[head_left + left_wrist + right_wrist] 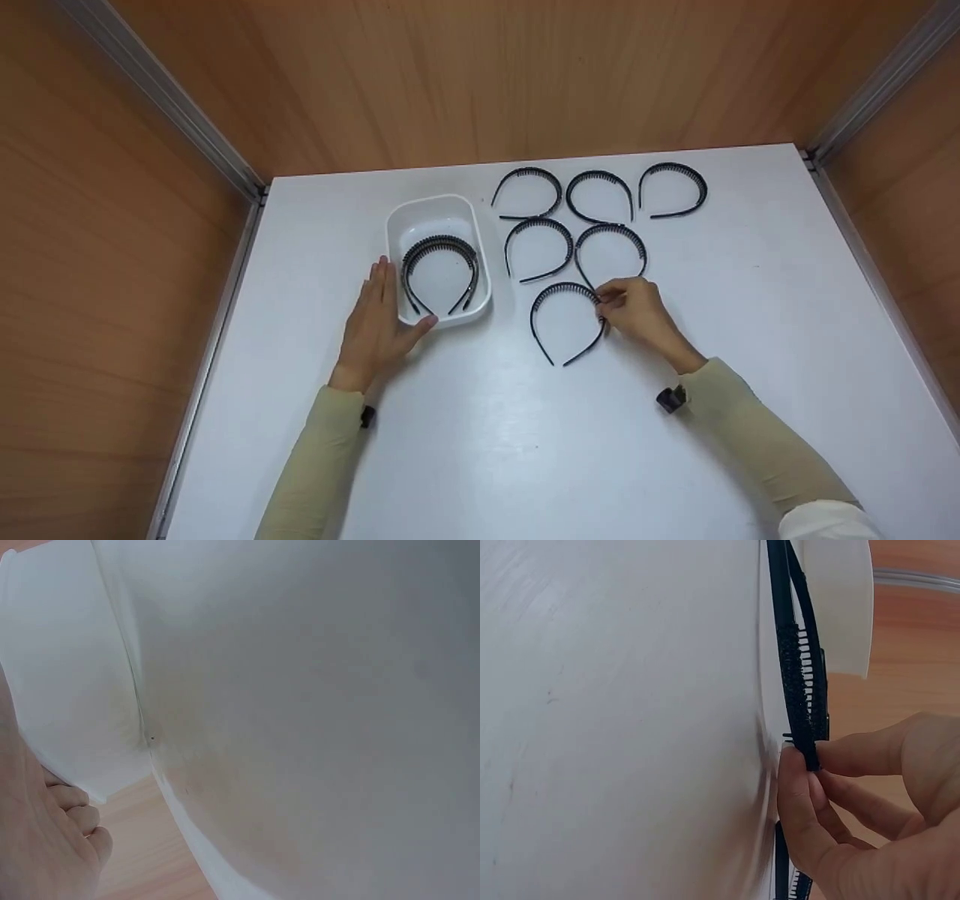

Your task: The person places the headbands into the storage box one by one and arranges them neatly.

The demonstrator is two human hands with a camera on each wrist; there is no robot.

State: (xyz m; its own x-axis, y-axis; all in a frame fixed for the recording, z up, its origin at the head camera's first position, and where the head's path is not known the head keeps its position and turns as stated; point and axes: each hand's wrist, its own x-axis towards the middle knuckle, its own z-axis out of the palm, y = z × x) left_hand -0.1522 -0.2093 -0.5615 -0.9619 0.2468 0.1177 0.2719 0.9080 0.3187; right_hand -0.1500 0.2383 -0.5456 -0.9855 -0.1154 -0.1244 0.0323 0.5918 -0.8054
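Note:
On the white table (480,420) lies a black toothed headband (564,324), nearest of several. My right hand (604,304) pinches its right side between thumb and fingers; the right wrist view shows that headband (795,675) edge-on with my right hand (810,765) closed on it. A white tub (401,225) stands to the left and holds stacked black headbands (440,255). My left hand (390,296) lies flat against the tub's left wall, thumb at its front corner. In the left wrist view only my fingers (75,814) and white surfaces show.
More black headbands lie behind the nearest one: three in a back row (600,196) and two in a middle row (538,249). Wooden walls (480,75) with metal rails close the table on three sides. Bare table stretches toward me.

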